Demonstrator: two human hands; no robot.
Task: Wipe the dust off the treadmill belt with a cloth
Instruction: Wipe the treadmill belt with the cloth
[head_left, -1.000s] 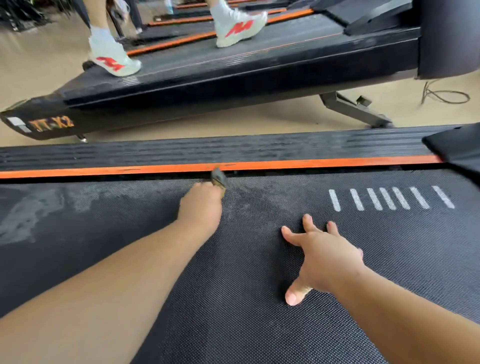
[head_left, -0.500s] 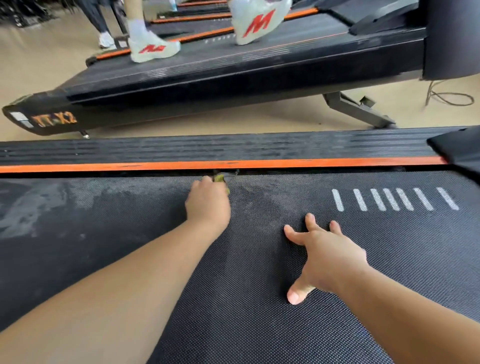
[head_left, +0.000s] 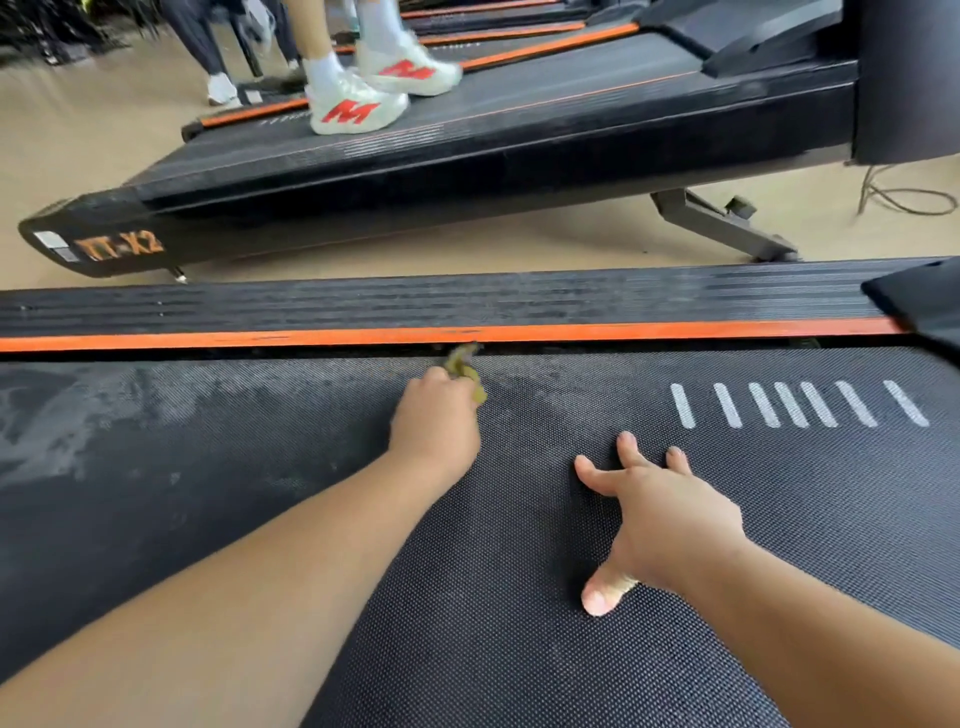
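Observation:
The black textured treadmill belt (head_left: 519, 649) fills the lower half of the view, with grey dust smears at its far left and near its far edge. My left hand (head_left: 434, 423) grips a small olive-green cloth (head_left: 464, 366), mostly hidden under the fingers, at the belt's far edge by the orange stripe (head_left: 675, 329). My right hand (head_left: 660, 512) presses flat on the belt with fingers spread, to the right of the left hand.
Beyond the orange stripe runs a ribbed black side rail (head_left: 363, 304). A second treadmill (head_left: 467, 161) marked TT-X2 stands behind it, with a person's white and red shoes (head_left: 358, 106) on its belt. White dash marks (head_left: 795, 404) lie on my belt at right. A cable (head_left: 904, 195) lies on the floor.
My left hand with the cloth has stayed at the belt's far edge, shifting only slightly. The right hand stays planted. The person's shoes on the other treadmill have stepped along its belt.

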